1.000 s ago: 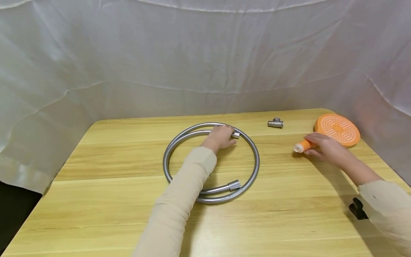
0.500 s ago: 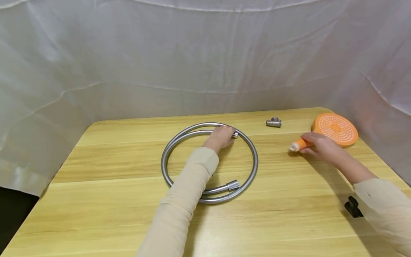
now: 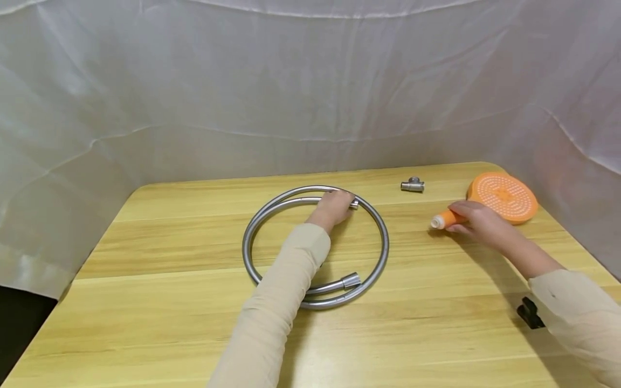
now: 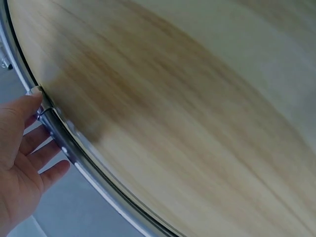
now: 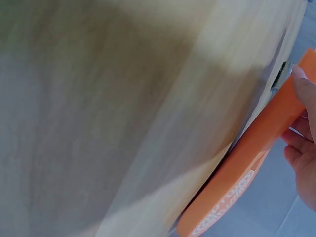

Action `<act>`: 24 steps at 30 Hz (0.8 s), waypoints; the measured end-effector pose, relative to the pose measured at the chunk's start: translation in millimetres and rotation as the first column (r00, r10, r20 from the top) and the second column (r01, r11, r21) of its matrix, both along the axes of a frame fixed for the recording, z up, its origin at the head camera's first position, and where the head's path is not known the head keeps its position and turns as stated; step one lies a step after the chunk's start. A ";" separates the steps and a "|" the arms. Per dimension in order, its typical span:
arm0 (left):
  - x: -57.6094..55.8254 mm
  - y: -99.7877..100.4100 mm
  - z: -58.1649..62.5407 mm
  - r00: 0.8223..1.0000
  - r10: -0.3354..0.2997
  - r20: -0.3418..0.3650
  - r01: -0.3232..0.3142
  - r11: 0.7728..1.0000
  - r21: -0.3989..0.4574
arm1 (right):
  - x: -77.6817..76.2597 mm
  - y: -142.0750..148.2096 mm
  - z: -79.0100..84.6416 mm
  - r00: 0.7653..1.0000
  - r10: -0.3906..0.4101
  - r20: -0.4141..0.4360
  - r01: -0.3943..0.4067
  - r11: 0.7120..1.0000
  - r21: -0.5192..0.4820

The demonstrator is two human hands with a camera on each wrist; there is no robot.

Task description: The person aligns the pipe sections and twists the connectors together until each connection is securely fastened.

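In the head view, a grey metallic shower hose [image 3: 246, 245] lies in a loose coil on the wooden table. My left hand [image 3: 333, 209] pinches it at the far side of the coil, just behind a small chrome end fitting [image 3: 355, 205]. The left wrist view shows the thumb on the hose [image 4: 74, 148] and fingers under it. A wider chrome end [image 3: 351, 281] lies at the near side. My right hand [image 3: 485, 225] grips the handle of an orange shower head [image 3: 504, 196], its white threaded tip pointing left. Thumb and fingers wrap the handle in the right wrist view.
A small metal T-shaped fitting [image 3: 413, 185] sits near the back edge, between the hose and the shower head. By the right sleeve there is a small black bracket-like piece [image 3: 530, 313]. Pale cloth [image 3: 310, 97] hangs behind and along the sides of the table [image 3: 160, 312].
My left thumb has drawn in against the hose, where it stuck out before. My right hand and the shower head have shifted slightly left. The view has also drifted a little.
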State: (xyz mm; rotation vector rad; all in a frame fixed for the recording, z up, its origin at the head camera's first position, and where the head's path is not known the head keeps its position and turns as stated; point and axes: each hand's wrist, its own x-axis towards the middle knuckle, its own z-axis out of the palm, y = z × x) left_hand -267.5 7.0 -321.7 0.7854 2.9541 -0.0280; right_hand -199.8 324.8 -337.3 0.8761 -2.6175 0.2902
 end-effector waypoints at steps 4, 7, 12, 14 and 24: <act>-0.7 0.2 -1.6 1.000 0.004 -0.001 -0.004 1.000 0.003 | -0.3 -4.3 0.9 1.000 0.007 -0.002 -0.007 1.000 0.006; -0.9 1.0 -2.8 1.000 0.003 -0.004 -0.003 1.000 0.005 | 0.3 -7.0 0.5 1.000 0.000 0.011 0.000 1.000 0.012; -0.8 2.7 -2.9 1.000 0.000 -0.004 0.000 1.000 0.001 | 0.8 -11.2 0.0 1.000 -0.005 -0.004 0.005 1.000 0.019; -0.7 3.1 -2.5 1.000 0.001 -0.003 -0.001 1.000 0.000 | 0.6 -12.9 0.5 1.000 -0.008 -0.010 0.008 1.000 0.023; -1.7 4.9 -3.5 1.000 0.007 -0.001 -0.007 1.000 -0.001 | 0.2 -21.0 1.7 1.000 -0.021 -0.022 0.021 1.000 0.010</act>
